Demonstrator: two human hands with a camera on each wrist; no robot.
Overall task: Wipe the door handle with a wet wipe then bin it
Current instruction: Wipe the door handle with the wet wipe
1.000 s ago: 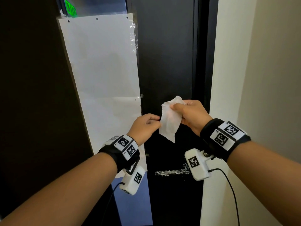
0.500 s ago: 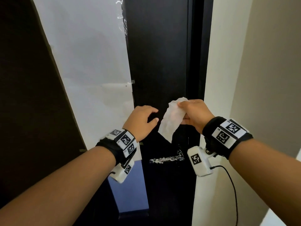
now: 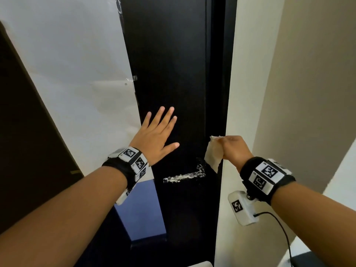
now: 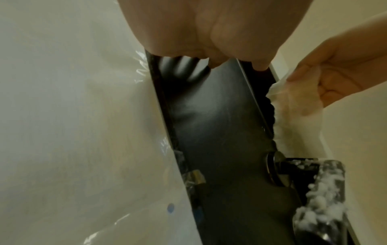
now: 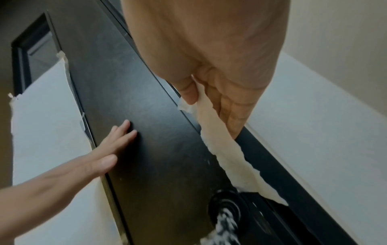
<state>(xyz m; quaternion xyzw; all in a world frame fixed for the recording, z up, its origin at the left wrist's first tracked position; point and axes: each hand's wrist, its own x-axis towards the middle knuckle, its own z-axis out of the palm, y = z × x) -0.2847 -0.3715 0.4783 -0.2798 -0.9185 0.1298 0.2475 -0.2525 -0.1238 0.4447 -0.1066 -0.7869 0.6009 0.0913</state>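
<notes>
A black lever door handle (image 3: pixel 183 177) (image 4: pixel 326 190) (image 5: pixel 225 222), speckled with white residue, sticks out of the black door (image 3: pixel 173 64). My right hand (image 3: pixel 234 147) (image 5: pixel 211 79) pinches a white wet wipe (image 3: pixel 212 154) (image 4: pixel 297 106) (image 5: pixel 228 149) between thumb and fingers, just above the handle's right end by the door edge. The wipe hangs down toward the handle's base. My left hand (image 3: pixel 157 134) (image 5: pixel 104 154) lies flat on the door with spread fingers, up and left of the handle.
A large white paper sheet (image 3: pixel 73 64) is taped over the door's left part. A pale wall (image 3: pixel 289 74) borders the door frame on the right. A blue panel (image 3: pixel 142 209) shows below the paper. A cable hangs from the right wrist camera (image 3: pixel 243 208).
My left hand let go of the wipe and now presses flat on the door. My right hand carried the wipe right and down toward the handle. The head view tilted down and closer.
</notes>
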